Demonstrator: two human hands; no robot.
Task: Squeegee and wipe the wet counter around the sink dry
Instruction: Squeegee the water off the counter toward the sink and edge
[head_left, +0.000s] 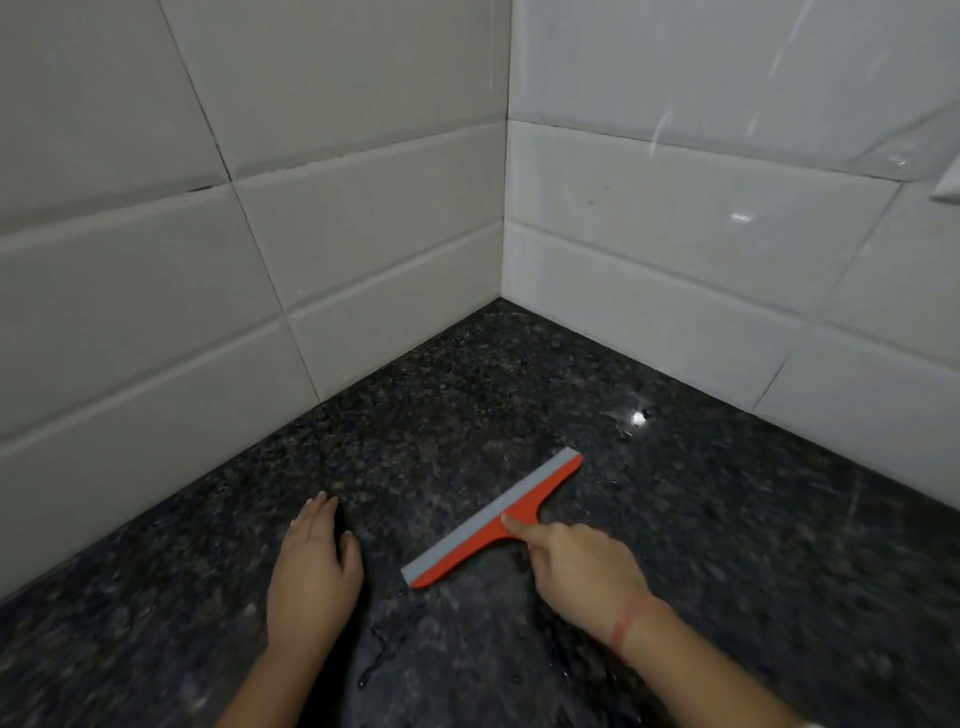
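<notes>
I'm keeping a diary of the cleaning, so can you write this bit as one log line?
right hand: holds orange squeegee, blade on counter | left hand: flat on counter, empty | water: drops near tile wall

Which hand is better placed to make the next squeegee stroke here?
Right. The right hand already grips the squeegee, forefinger along its neck. The left hand lies flat on the counter, apart from the tool.

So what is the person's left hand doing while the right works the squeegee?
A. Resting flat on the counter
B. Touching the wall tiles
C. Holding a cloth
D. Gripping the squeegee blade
A: the left hand lies palm-down and empty on the dark counter, apart from the orange squeegee held by the right hand.
</notes>
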